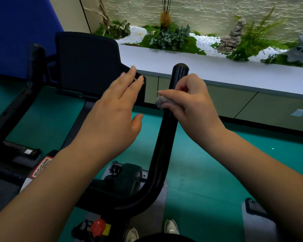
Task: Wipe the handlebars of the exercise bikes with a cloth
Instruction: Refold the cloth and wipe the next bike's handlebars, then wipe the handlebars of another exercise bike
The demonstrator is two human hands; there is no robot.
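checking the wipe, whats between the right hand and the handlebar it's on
A small grey cloth, pinched by the right hand against the right handlebar, in the head view.

The handlebar (162, 137) looks like smooth black rubbery plastic with a slight sheen, and the console (87, 63) at upper left is matt dark plastic. The cloth (162, 101) is grey and fuzzy, terry-like. The floor (208, 163) is flat matt teal. The wall (208, 13) along the top is rough pale stone.
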